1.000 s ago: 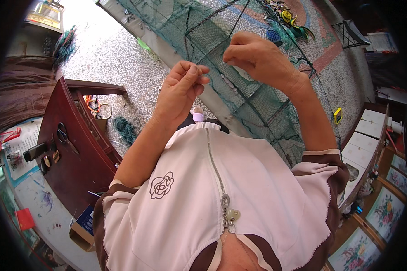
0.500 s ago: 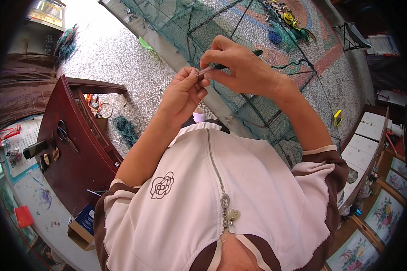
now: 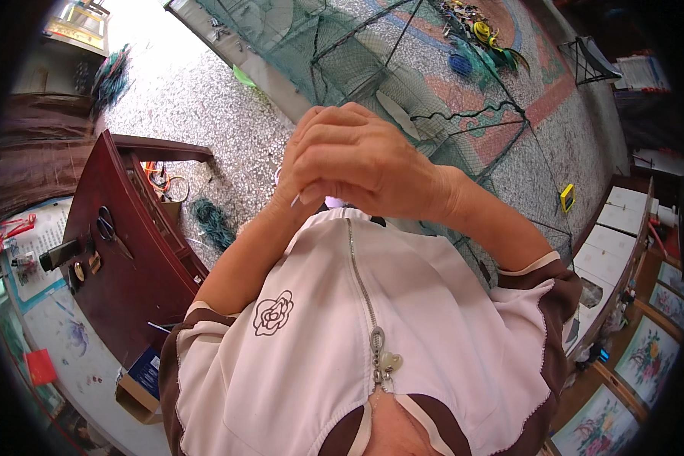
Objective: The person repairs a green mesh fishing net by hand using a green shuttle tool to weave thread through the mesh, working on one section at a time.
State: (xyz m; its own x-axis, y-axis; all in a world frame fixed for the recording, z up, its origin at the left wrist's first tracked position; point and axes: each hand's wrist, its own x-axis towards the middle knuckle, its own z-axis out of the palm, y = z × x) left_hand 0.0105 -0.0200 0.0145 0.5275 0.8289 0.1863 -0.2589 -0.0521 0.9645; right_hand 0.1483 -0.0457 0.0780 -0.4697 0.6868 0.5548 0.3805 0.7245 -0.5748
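My right hand [image 3: 357,156] is closed, its fingers curled over my left hand [image 3: 287,178] in front of my chest. From under the right hand's thumb sticks a thin white tip [image 3: 295,201]; the rest of that thing is hidden. Most of the left hand lies behind the right one, so its fingers do not show. Beyond the hands, a green net [image 3: 349,68] with black cords along its frame spreads over the floor.
To the left stands a dark red wooden table [image 3: 129,251] with scissors [image 3: 108,224] on it. A bundle of green twine [image 3: 211,222] lies by its leg. A yellow tape measure-like object [image 3: 567,198] and white boxes [image 3: 612,228] are at the right.
My right hand has come down and left, over the left hand. The pale strip and dark green piece seen between the fingers before are now hidden.
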